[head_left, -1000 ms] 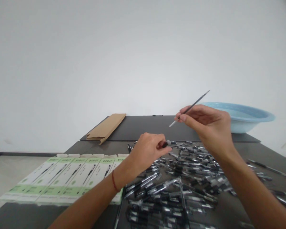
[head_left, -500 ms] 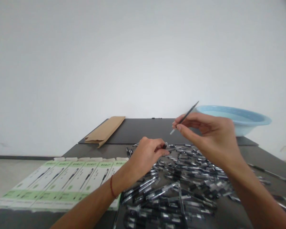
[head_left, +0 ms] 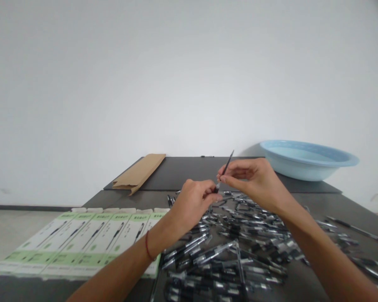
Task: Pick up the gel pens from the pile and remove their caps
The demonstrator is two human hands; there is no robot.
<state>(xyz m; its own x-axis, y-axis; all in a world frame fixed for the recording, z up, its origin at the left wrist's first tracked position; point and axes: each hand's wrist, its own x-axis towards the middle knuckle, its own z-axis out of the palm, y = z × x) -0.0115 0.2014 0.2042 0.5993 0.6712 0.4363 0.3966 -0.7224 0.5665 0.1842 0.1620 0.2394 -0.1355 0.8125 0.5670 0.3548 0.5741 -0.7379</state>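
The dark table (head_left: 189,165) is the biggest thing in front of me. Along its left edge lies a row of green and white pen boxes (head_left: 82,239), side by side. At the far right corner sits a light blue basin (head_left: 305,161). A big pile of black and clear pens (head_left: 233,247) covers the middle of the table and spreads to the right edge. A flat brown paper bag (head_left: 140,172) lies at the far left corner, well apart from the pens.

My two hands are above the far side of the pile. My left hand (head_left: 193,201) is closed, and its fingers pinch a small dark pen piece (head_left: 214,189). I cannot see the rest of that piece. My right hand (head_left: 255,180) is closed too, and its thumb and fingers pinch a thin ink refill (head_left: 227,164).

A second ago my right hand was up high and well apart from my left, and the refill leaned far out toward the basin. Now my right hand has come down and over to the left. The refill stands steeper. Its low end is right at the pen piece, touching it as far as I can tell. So the two parts have come together above the pile, and my fingertips are almost touching.
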